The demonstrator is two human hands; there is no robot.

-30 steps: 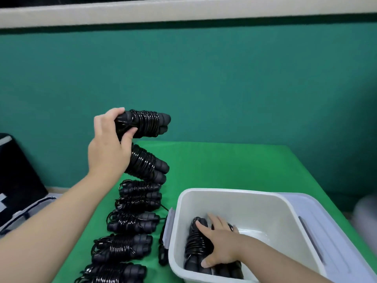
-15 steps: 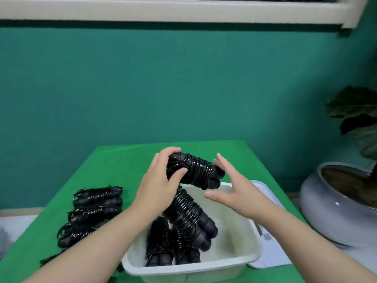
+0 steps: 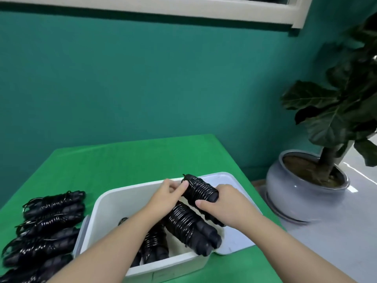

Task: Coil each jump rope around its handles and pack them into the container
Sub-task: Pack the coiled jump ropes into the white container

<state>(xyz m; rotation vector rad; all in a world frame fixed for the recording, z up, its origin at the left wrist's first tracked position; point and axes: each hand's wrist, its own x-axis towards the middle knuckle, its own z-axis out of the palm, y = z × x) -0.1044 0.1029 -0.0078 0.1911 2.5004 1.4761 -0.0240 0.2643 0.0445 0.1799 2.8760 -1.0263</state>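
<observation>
So my left hand [image 3: 166,194] and right hand [image 3: 221,207] both grip a black coiled jump rope [image 3: 201,190] over the white plastic container [image 3: 106,203]; some are packed, and several bundles [image 3: 49,219] wait on the green desk [image 3: 126,158].

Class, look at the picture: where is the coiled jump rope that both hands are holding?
In the head view, the coiled jump rope sits centre-right, held between the left hand and right hand above the white container.

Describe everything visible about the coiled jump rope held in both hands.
The held jump rope is a black bundle: glossy cord wound tightly round two matte handles lying side by side. It lies tilted above the white container, its far end higher. The left hand pinches the far end; the right hand grips the near end.
</observation>
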